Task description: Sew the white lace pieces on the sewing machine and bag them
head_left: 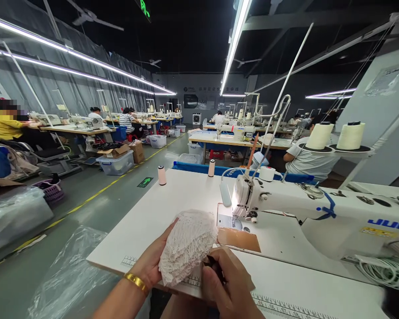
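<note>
A thick stack of white lace pieces (pixel 189 248) rests in my left hand (pixel 153 261), which is closed around its left side and holds it up over the table's front edge. Close against the stack's right side, my right hand (pixel 228 277) grips small black thread snips (pixel 215 266), mostly hidden by the fingers. Just beyond both hands stands a white sewing machine (pixel 269 195), its lit needle area to the right of the lace. A brown plate (pixel 241 239) lies on its bed.
Two pink thread spools (pixel 162 175) stand on the white tabletop (pixel 136 221). Large cream cones (pixel 321 135) sit on a stand at right. Clear plastic sheeting (pixel 66 270) lies on the floor at left. Other people work at machines along the aisle.
</note>
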`<action>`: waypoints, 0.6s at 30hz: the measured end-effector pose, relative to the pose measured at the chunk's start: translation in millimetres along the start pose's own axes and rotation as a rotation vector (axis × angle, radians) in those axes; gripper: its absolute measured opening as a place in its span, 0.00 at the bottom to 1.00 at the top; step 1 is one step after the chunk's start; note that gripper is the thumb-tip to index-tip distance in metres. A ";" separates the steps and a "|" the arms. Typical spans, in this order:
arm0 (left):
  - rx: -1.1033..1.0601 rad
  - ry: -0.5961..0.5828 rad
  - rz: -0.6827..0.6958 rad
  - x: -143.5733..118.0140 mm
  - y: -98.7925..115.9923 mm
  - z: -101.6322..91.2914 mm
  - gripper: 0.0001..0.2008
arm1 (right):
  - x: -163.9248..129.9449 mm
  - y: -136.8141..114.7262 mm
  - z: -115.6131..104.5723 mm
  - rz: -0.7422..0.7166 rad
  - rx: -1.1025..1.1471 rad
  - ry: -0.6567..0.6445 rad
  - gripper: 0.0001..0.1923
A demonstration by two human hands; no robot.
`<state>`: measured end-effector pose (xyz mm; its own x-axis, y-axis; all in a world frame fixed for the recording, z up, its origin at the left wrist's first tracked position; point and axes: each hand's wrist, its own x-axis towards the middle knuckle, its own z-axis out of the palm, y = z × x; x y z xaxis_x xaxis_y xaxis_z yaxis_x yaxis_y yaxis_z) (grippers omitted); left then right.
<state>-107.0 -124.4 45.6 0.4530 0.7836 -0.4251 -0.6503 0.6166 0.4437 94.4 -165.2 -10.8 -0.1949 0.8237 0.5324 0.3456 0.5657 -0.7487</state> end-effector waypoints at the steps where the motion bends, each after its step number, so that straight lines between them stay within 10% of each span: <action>1: -0.009 -0.012 -0.020 -0.8 -0.8 0.4 0.34 | 0.6 -1.4 1.9 0.005 0.003 -0.004 0.16; 18: 0.011 0.019 0.064 0.8 -3.3 -2.8 0.34 | 0.9 -11.2 10.7 0.082 0.012 0.174 0.22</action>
<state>-106.2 -126.1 41.6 0.3987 0.8202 -0.4102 -0.6708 0.5658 0.4795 80.5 -170.4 -6.2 -0.0048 0.8486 0.5291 0.3431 0.4984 -0.7962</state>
